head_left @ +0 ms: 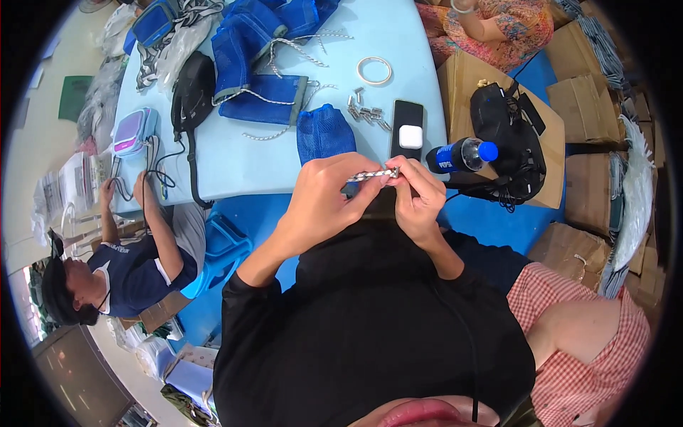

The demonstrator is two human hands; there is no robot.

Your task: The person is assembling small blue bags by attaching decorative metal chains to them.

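Your pale blue table (256,167) spreads from 10 to 1 o'clock, with a heap of blue mesh bags (245,35) at 11. A single blue mesh bag (324,132) lies at 12 o'clock from your left hand (320,192), its near edge hidden behind it. That hand pinches a black-and-white cord (368,176) at its 2 o'clock; your right hand (416,192) closes its fingertips around the cord's tip, at its 10 o'clock. At your right hand's 2 o'clock, a bottle (462,155) bears white lettering on blue; a phone (408,110) lies at 12. The small metallic piece (395,173) at the tip is partly covered; the cord's other end is hidden.
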